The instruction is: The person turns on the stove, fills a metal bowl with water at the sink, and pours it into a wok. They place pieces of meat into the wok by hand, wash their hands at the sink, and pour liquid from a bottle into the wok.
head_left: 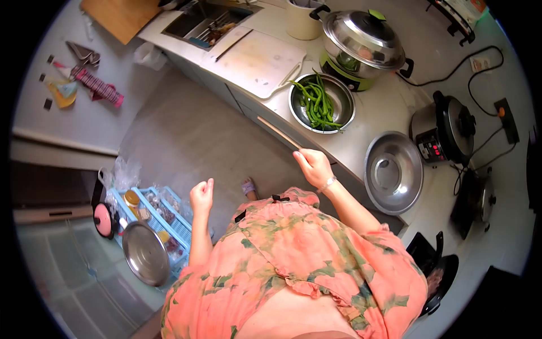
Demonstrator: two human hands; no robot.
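Note:
My right hand (pixel 314 168) is closed round one end of a pair of thin wooden chopsticks (pixel 279 133), which point up and left towards the counter's edge. My left hand (pixel 201 198) is raised over the floor with its fingers curled in and nothing seen in them. On the counter, nearest to the chopsticks, a metal bowl (pixel 343 100) holds long green peppers or beans (pixel 317 103). An empty wide steel basin (pixel 387 172) stands to the right of my right hand, close to the counter's front edge.
A white cutting board (pixel 262 59) lies beside the sink (pixel 189 25). Behind the bowl stands a lidded steamer pot (pixel 361 42). A rice cooker (pixel 443 127) with cords is at the right. At the left is a blue rack (pixel 180 223) with jars, bags and a metal lid (pixel 145 253).

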